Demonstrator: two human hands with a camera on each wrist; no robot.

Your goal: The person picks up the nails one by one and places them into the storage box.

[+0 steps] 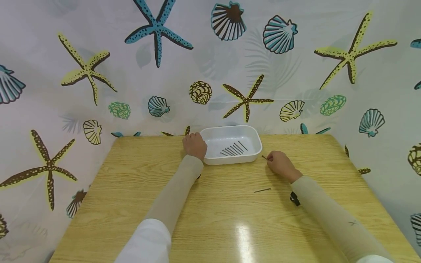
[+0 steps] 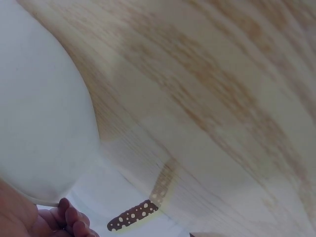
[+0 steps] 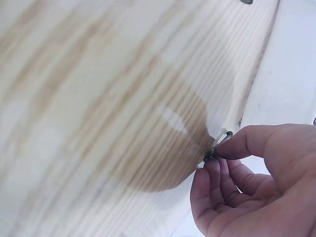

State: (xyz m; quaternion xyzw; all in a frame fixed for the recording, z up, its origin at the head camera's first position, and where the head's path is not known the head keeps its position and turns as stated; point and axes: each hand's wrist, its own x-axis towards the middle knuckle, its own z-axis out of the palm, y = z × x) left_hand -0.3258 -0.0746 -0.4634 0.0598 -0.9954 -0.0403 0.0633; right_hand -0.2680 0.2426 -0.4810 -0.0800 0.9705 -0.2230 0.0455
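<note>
A white plastic tray stands at the back of the table, several nails lying side by side in it. My left hand grips the tray's left end; in the left wrist view its fingertips curl at the rim of the tray. Just right of the tray, my right hand pinches a nail between thumb and fingers, above the tabletop and partly hidden by them. Another nail lies on the table in front of that hand.
The wooden table reaches back to a hanging cloth printed with starfish and shells. A black strap end hangs beneath the right forearm.
</note>
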